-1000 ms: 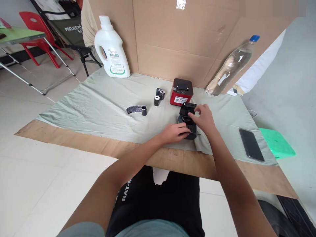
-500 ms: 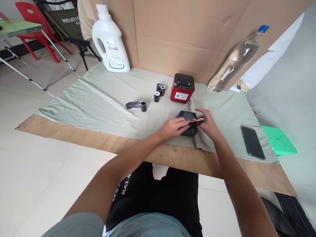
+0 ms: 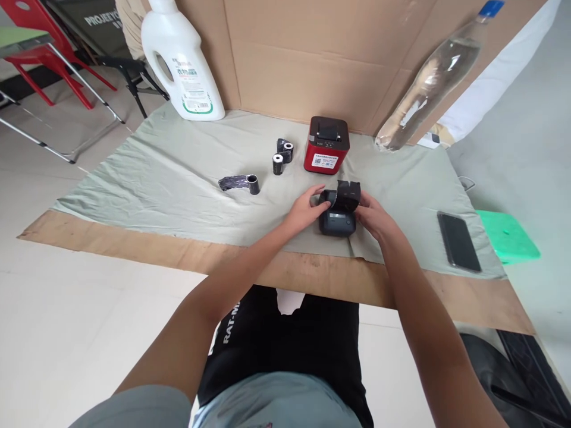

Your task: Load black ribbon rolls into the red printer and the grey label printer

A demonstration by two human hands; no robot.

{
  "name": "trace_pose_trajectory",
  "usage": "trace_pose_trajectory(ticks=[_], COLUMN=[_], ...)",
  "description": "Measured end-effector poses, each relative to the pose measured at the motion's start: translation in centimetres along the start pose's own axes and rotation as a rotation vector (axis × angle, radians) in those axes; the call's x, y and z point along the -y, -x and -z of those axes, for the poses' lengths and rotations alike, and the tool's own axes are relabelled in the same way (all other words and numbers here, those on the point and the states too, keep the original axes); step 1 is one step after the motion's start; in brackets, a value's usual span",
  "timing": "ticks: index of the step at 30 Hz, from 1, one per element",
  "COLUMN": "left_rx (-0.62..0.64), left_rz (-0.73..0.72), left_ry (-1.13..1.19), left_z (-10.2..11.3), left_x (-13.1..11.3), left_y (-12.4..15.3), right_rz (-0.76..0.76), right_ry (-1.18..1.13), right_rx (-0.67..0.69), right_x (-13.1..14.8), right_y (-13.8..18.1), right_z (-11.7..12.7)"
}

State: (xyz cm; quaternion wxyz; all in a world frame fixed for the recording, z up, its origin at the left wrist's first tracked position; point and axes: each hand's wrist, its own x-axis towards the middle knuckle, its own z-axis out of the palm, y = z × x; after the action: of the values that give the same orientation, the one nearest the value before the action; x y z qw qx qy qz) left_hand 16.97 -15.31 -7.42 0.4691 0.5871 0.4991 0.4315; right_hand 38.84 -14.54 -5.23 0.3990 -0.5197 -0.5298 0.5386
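A small black portable printer [image 3: 338, 224] rests on the cloth near the table's front edge. From its back part a black paper-like strip [image 3: 348, 195] stands up and curls over. My left hand [image 3: 307, 209] grips the printer's left side, its thumb by the strip's lower left edge. At the other side my right hand [image 3: 375, 215] is closed against the printer, with some fingertips hidden behind the strip. Just behind stands a red and black printer [image 3: 326, 145] with a white label.
Small black paper rolls [image 3: 277, 164] and a partly unrolled black roll [image 3: 253, 184] lie to the left. A white detergent jug [image 3: 182, 65] and a leaning clear bottle [image 3: 435, 83] stand by the cardboard [image 3: 307, 65]. A phone [image 3: 458, 241] lies at the right.
The black strip, held flat over the printer before, now stands up at its back, uncovering the front panel. My left hand has shifted to the printer's left side. The view has tilted down slightly.
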Motion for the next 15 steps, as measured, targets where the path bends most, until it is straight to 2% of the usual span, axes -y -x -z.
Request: trace_pose_trajectory(ticks=[2, 5, 6, 12, 15], left_rx=[-0.002, -0.028, -0.036, -0.024, -0.005], left_rz=[-0.025, -0.041, -0.044, -0.062, -0.048], left_ry=[0.015, -0.015, -0.03, 0.021, 0.041], left_z=[0.1, 0.1, 0.0, -0.3, -0.3], left_x=[0.1, 0.3, 0.3, 1.4, 1.7], left_y=[0.1, 0.6, 0.7, 0.8, 0.8], right_rz=[-0.014, -0.024, -0.015, 0.226, 0.245], right_ry=[-0.012, 0.003, 0.045, 0.64, 0.739], right_rx=[-0.1, -0.354, -0.4, -0.433, -0.454], right_x=[-0.4, -1.3, -1.6, -1.8, -1.1], right_y=[0.6, 2.4, 3.1, 6.0, 5.4], right_z=[-0.4, -1.8, -2.5, -7.1, -7.1])
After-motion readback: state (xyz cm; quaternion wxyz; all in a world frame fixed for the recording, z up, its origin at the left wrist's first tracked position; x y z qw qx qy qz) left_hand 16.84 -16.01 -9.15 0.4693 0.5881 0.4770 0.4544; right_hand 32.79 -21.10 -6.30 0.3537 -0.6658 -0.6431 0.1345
